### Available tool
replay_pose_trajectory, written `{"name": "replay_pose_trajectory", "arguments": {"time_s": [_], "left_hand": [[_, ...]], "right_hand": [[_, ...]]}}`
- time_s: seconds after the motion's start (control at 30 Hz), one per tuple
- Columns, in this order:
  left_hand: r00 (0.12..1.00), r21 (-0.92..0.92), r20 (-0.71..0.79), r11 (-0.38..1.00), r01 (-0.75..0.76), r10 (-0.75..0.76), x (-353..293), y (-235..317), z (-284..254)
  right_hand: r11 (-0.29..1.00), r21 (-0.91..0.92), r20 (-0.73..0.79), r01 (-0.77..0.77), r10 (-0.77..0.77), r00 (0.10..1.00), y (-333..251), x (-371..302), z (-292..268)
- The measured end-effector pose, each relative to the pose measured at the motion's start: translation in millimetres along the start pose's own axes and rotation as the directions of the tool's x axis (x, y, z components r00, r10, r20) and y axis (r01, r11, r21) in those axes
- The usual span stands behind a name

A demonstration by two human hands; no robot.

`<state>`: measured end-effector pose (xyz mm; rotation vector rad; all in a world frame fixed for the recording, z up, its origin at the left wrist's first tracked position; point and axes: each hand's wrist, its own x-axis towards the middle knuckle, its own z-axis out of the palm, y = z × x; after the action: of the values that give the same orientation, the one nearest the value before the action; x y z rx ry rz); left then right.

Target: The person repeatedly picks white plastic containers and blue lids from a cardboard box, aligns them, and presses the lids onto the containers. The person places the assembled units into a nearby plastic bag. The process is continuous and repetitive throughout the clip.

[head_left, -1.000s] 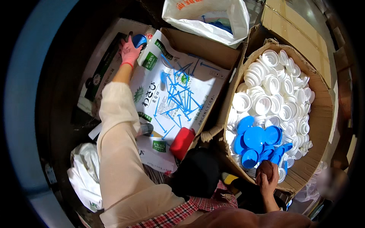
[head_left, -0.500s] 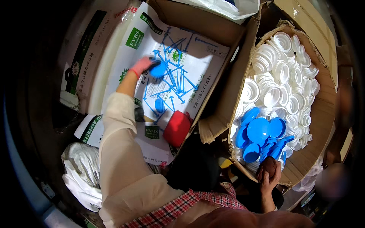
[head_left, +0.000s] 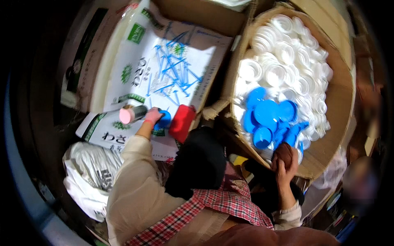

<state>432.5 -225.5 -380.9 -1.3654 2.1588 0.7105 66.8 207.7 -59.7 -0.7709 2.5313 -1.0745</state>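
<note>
Pressed the fingers (head_left: pixel 157 111) of the left hand (head_left: pixel 153 116), clad in a pink glove with dark fingertips, onto the rim of a bright-blue round plastic disc (head_left: pixel 165 120), as seen from the head camera. Held the disc over the near edge of a white paper sheet with green printing (head_left: pixel 117 88), inside a brown cardboard box (head_left: pixel 197 13). Could not tell, through the blur, about any contact between disc and sheet.

Had a dark cylinder with a pink end (head_left: pixel 134 114) just left of the glove and a red block with rounded corners (head_left: pixel 182 124) just right, at the box's near right corner. Saw thin blue plastic rods with flared ends (head_left: pixel 176 70) strewn crisscross from the sheet's middle toward its right edge.

Bent the bare fingers of the right hand (head_left: pixel 286 167) against a dark reddish-brown rounded thing (head_left: pixel 283 153), at the near edge of a brown cardboard carton (head_left: pixel 330 149). Could not tell pinching from mere touching there. Saw white round plastic lids (head_left: pixel 301 82) heaped in that carton, with larger blue round plastic lids (head_left: pixel 266 114) on top toward its near left corner.
</note>
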Motion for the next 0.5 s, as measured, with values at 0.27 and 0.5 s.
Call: {"name": "replay_pose_trajectory", "arguments": {"time_s": [0.27,0.5], "left_hand": [[0.799,-0.814,-0.494,0.14,-0.563,0.343,-178.3,263.5,-243.0],[0.586,-0.535,-0.388,0.344,-0.772,0.711,-142.9,413.6,-244.7]], "right_hand": [[0.951,0.244,-0.013,0.19,-0.192,0.981,-31.6,2.5,-25.2],[0.853,0.3,-0.269,0.427,-0.354,0.896,-48.9,40.3,-38.7]]}}
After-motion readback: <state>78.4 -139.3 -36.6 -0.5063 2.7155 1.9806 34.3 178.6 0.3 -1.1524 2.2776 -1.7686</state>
